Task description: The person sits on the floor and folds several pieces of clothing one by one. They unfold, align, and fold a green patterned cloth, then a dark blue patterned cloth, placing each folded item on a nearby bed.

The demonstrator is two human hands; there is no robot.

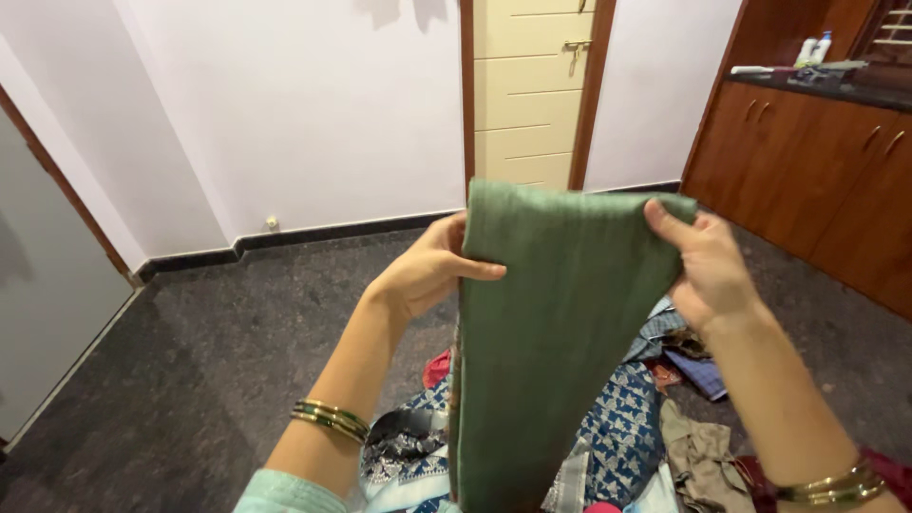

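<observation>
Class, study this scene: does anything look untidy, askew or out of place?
Yes. A jumble of clothes lies unfolded in a heap on the dark floor, overlapping each other. The green cloth, held up between the left hand and right hand, hangs neatly.

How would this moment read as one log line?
left hand: grips green cloth top | right hand: grips other top corner | cloth: hanging | clothes pile: on floor

Two bare forearms rise from the bottom of the frame; the left hand [427,271] has a stack of thin gold and dark-green metal bangles [330,419] on its arm, lower left, above a pale mint fabric sleeve [285,492]. The right hand [711,271] wears gold metal bangles [834,486] at lower right; a dark red sleeve edge [891,472] shows behind them.
</observation>
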